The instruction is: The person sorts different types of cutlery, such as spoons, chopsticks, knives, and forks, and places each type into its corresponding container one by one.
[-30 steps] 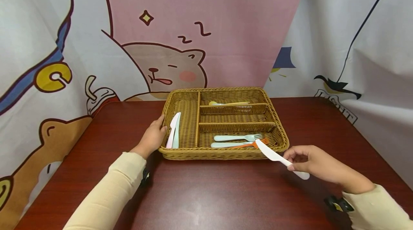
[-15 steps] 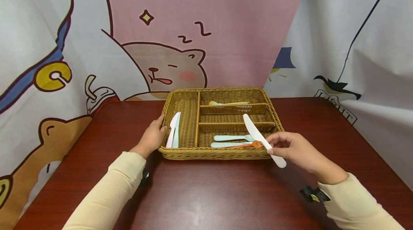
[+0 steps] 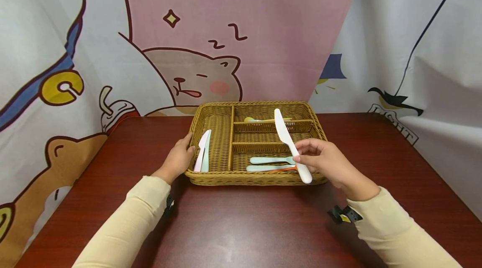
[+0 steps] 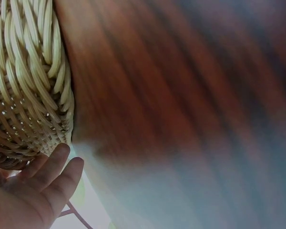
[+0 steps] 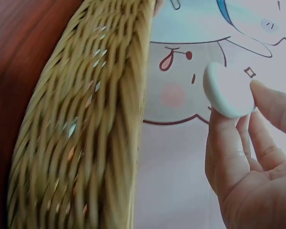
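In the head view my right hand [image 3: 325, 161] pinches a white plastic knife [image 3: 287, 136] by its handle, blade pointing up and away. The knife hangs above the right part of a divided wicker basket [image 3: 211, 179]. My left hand [image 3: 177, 160] touches the basket's left side, thumb at the rim and fingers fairly straight along the outer wall. A pink knife [image 3: 200, 155] and a mint knife [image 3: 205, 157] lie in the left compartment. Mint forks [image 3: 269, 160] and an orange fork [image 3: 286, 169] lie in the front right compartment, partly hidden by the held knife and hand.
Yellow-handled cutlery [image 3: 260, 120] lies in the back right compartment, its kind hard to tell. The basket stands on a dark red wooden table [image 3: 233, 222]. A printed cartoon curtain [image 3: 282, 29] hangs behind the table.
My right hand has carried the white knife left and away from me, from the basket's right front corner to over its right compartments. The blade now points more upward. My left hand has stayed put.
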